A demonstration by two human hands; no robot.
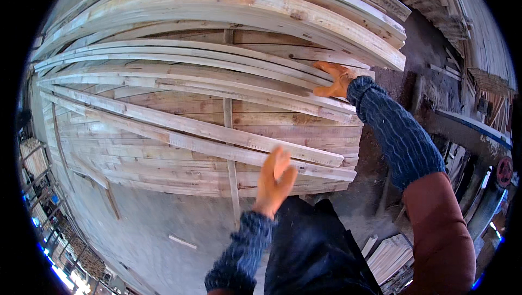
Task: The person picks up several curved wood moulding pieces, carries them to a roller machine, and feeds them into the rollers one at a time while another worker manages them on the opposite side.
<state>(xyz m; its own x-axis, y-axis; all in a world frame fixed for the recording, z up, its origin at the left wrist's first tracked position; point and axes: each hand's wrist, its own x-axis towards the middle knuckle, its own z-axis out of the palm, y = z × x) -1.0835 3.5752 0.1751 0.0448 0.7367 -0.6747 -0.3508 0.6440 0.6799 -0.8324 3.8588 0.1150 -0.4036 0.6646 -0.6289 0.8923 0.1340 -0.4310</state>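
My right hand [336,80] is over the right ends of several long, narrow wooden boards [217,56]. Its thumb and fingers are spread apart, with board surface showing between them; whether the fingertips press on the wood I cannot tell. Lower and nearer to me, my left hand [274,183] is slightly blurred, thumb and fingers apart, at the near edge of a loose slanting board [206,144]. A second loose board [217,130] runs just beyond it. Both lie across a layer of flat planks [163,164].
Thicker beams [217,2] are piled along the far side. A thin crosswise strip [229,132] runs under the loose boards. More stacked timber [435,1] stands at the far right. Short wood pieces [391,257] lie low at the right, and a small stick [182,241] is on the floor.
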